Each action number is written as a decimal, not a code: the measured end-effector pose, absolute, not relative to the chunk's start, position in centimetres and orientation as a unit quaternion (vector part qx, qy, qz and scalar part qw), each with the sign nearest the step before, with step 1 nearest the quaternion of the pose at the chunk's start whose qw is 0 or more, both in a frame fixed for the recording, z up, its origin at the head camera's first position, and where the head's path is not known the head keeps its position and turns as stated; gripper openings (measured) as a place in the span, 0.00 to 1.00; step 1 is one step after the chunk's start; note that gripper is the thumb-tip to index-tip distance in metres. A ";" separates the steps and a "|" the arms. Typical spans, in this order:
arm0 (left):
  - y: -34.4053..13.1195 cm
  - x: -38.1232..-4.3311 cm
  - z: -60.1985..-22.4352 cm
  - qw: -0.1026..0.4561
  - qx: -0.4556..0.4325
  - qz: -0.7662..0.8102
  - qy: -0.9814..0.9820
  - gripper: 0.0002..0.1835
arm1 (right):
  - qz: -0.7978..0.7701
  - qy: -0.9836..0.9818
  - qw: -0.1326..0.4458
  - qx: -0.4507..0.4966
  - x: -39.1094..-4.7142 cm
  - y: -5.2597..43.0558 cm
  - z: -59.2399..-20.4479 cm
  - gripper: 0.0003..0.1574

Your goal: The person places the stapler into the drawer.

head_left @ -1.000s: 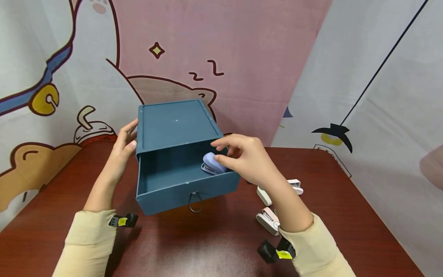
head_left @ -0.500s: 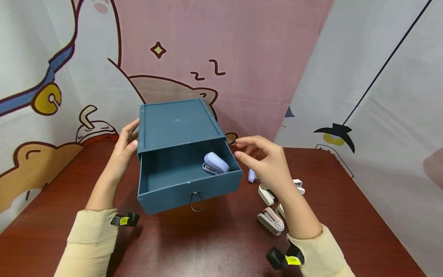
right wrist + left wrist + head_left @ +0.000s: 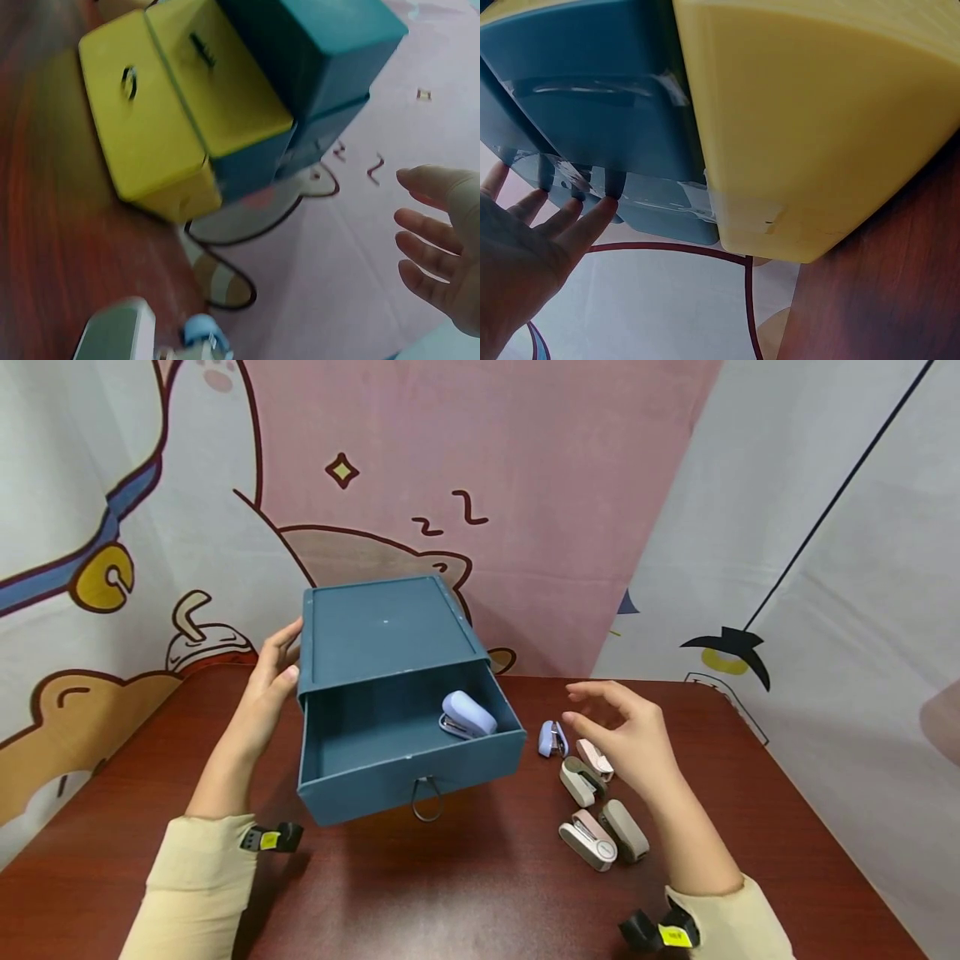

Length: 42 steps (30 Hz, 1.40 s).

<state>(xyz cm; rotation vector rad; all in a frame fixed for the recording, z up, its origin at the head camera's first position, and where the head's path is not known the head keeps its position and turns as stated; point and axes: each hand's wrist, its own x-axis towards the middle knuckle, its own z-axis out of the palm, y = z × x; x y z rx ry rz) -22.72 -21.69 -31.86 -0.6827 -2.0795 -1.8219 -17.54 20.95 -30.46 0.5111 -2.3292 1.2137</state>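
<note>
A blue drawer unit (image 3: 386, 631) stands tilted in the head view, its top drawer (image 3: 408, 768) pulled out. Inside, at the right end, lies a lilac mini stapler (image 3: 467, 714). My left hand (image 3: 272, 677) rests against the unit's left side; in the left wrist view its fingertips touch the blue casing (image 3: 604, 127). To the right, my right hand (image 3: 626, 727) hovers with loosely bent fingers and holds nothing. Beneath and beside it lie a periwinkle stapler (image 3: 552, 739), a pink stapler (image 3: 595, 760), and several grey or white ones, including a grey-beige stapler (image 3: 624, 831).
Both wrist views show a stack: yellow drawer parts (image 3: 146, 105) sit below the blue top section (image 3: 330, 45), with clear tape over the side joints. It stands on a dark red wooden table (image 3: 420, 902). Behind hangs a cartoon-printed cloth (image 3: 555, 485).
My right hand has moved away from the lilac stapler in the drawer, right over the staplers on the table, more of which now show. My left hand stays at the unit's side.
</note>
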 end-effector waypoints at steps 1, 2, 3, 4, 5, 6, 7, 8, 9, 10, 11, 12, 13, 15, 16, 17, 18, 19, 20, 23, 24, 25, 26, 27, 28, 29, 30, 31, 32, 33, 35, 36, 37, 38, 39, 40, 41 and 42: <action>-21.7 -22.7 -31.9 0.146 -0.237 -0.632 -0.723 0.34 | 0.436 -0.851 0.231 0.182 -17.7 21.4 -30.8 0.19; -21.7 -22.7 -31.9 0.146 -0.237 -0.632 -0.723 0.33 | 0.431 -0.854 0.231 0.178 -17.8 21.8 -31.1 0.20; -21.7 -22.8 -31.9 0.146 -0.237 -0.632 -0.723 0.33 | 0.429 -0.855 0.232 0.175 -17.9 22.2 -31.4 0.20; -21.7 -22.8 -31.9 0.147 -0.238 -0.633 -0.722 0.33 | 0.426 -0.856 0.235 0.174 -18.1 22.6 -31.7 0.21; -21.7 -22.8 -31.9 0.147 -0.238 -0.633 -0.722 0.33 | 0.424 -0.857 0.237 0.174 -18.2 23.0 -32.0 0.21; -21.7 -22.8 -31.9 0.147 -0.238 -0.634 -0.720 0.33 | 0.421 -0.858 0.240 0.174 -18.3 23.4 -32.3 0.22; -21.7 -22.8 -31.9 0.147 -0.239 -0.635 -0.720 0.34 | 0.416 -0.859 0.243 0.173 -18.4 23.7 -32.5 0.22; -21.7 -22.8 -31.9 0.147 -0.239 -0.636 -0.719 0.34 | 0.412 -0.861 0.244 0.173 -18.4 24.1 -32.7 0.22; -21.7 -22.7 -31.9 0.147 -0.239 -0.637 -0.718 0.34 | 0.409 -0.862 0.245 0.174 -18.5 24.5 -32.9 0.22; -21.8 -22.7 -31.9 0.147 -0.238 -0.638 -0.717 0.34 | 0.404 -0.864 0.245 0.174 -18.5 24.8 -33.0 0.23; -21.7 -22.7 -31.9 0.146 -0.238 -0.639 -0.716 0.34 | 0.399 -0.866 0.244 0.175 -18.6 25.2 -33.2 0.23; -21.7 -22.7 -31.9 0.146 -0.239 -0.638 -0.717 0.34 | 0.395 -0.869 0.241 0.174 -18.6 25.6 -33.4 0.23; -21.7 -22.7 -31.9 0.146 -0.238 -0.638 -0.718 0.34 | 0.391 -0.873 0.236 0.173 -18.6 25.9 -33.6 0.23; -21.7 -22.7 -31.9 0.146 -0.238 -0.638 -0.718 0.34 | 0.383 -0.880 0.224 0.171 -18.7 26.7 -34.0 0.25; -21.7 -22.7 -31.9 0.146 -0.237 -0.638 -0.718 0.34 | 0.379 -0.883 0.217 0.170 -18.8 27.1 -34.2 0.25; -21.7 -22.7 -31.9 0.146 -0.238 -0.638 -0.718 0.34 | 0.376 -0.887 0.210 0.169 -18.8 27.5 -34.5 0.26; -21.7 -22.7 -31.9 0.145 -0.238 -0.637 -0.719 0.34 | 0.374 -0.889 0.202 0.168 -18.9 28.0 -34.7 0.27; -21.7 -22.7 -31.9 0.145 -0.237 -0.639 -0.718 0.34 | 0.372 -0.892 0.195 0.166 -19.0 28.3 -34.9 0.28; -21.7 -22.7 -31.9 0.144 -0.238 -0.639 -0.717 0.34 | 0.370 -0.895 0.187 0.165 -19.1 28.7 -35.2 0.29; -21.7 -22.6 -31.9 0.143 -0.238 -0.640 -0.716 0.34 | 0.368 -0.901 0.164 0.161 -19.3 29.7 -35.8 0.31; -21.7 -22.6 -31.9 0.143 -0.238 -0.640 -0.716 0.34 | 0.367 -0.904 0.156 0.157 -19.4 30.0 -36.0 0.32; -21.7 -22.6 -31.9 0.143 -0.238 -0.640 -0.716 0.34 | 0.365 -0.907 0.148 0.152 -19.4 30.2 -36.1 0.32; -21.7 -22.6 -31.9 0.143 -0.237 -0.640 -0.717 0.34 | 0.365 -0.908 0.141 0.149 -19.4 30.4 -36.3 0.33; -21.7 -22.7 -31.9 0.144 -0.238 -0.639 -0.717 0.34 | 0.367 -0.909 0.133 0.146 -19.5 30.6 -36.5 0.34; -21.7 -22.7 -31.9 0.144 -0.237 -0.637 -0.719 0.34 | 0.369 -0.910 0.124 0.143 -19.5 30.8 -36.7 0.34; -21.7 -22.7 -31.9 0.144 -0.237 -0.637 -0.719 0.34 | 0.371 -0.910 0.117 0.140 -19.6 31.0 -36.8 0.35; -21.7 -22.7 -31.9 0.145 -0.237 -0.635 -0.721 0.34 | 0.374 -0.911 0.110 0.137 -19.6 31.1 -37.0 0.35; -21.7 -22.7 -32.0 0.145 -0.237 -0.634 -0.722 0.34 | 0.377 -0.910 0.103 0.135 -19.7 31.3 -37.2 0.35; -21.7 -22.7 -32.0 0.145 -0.236 -0.632 -0.724 0.34 | 0.380 -0.910 0.096 0.133 -19.8 31.5 -37.4 0.35; -21.7 -22.7 -32.0 0.146 -0.236 -0.630 -0.725 0.33 | 0.382 -0.910 0.089 0.130 -19.8 31.6 -37.5 0.35; -21.7 -22.7 -32.0 0.146 -0.237 -0.628 -0.727 0.33 | 0.381 -0.912 0.078 0.127 -19.8 31.9 -37.8 0.35; -21.7 -22.7 -32.0 0.146 -0.237 -0.626 -0.728 0.33 | 0.380 -0.913 0.074 0.126 -19.9 32.1 -37.9 0.35; -21.7 -22.7 -31.9 0.146 -0.237 -0.626 -0.729 0.33 | 0.380 -0.914 0.069 0.125 -19.9 32.3 -38.0 0.35; -21.7 -22.7 -31.9 0.145 -0.237 -0.626 -0.728 0.33 | 0.377 -0.915 0.065 0.124 -19.9 32.4 -38.1 0.35; -21.7 -22.7 -31.9 0.145 -0.237 -0.627 -0.728 0.33 | 0.375 -0.917 0.061 0.125 -19.9 32.6 -38.2 0.35; -21.7 -22.7 -31.9 0.145 -0.237 -0.627 -0.728 0.33 | 0.371 -0.918 0.057 0.125 -20.0 32.7 -38.3 0.36; -21.7 -22.7 -31.9 0.144 -0.237 -0.628 -0.727 0.33 | 0.369 -0.920 0.053 0.124 -20.0 32.9 -38.5 0.36; -21.7 -22.7 -31.9 0.143 -0.236 -0.630 -0.726 0.33 | 0.366 -0.921 0.049 0.124 -20.1 33.1 -38.6 0.36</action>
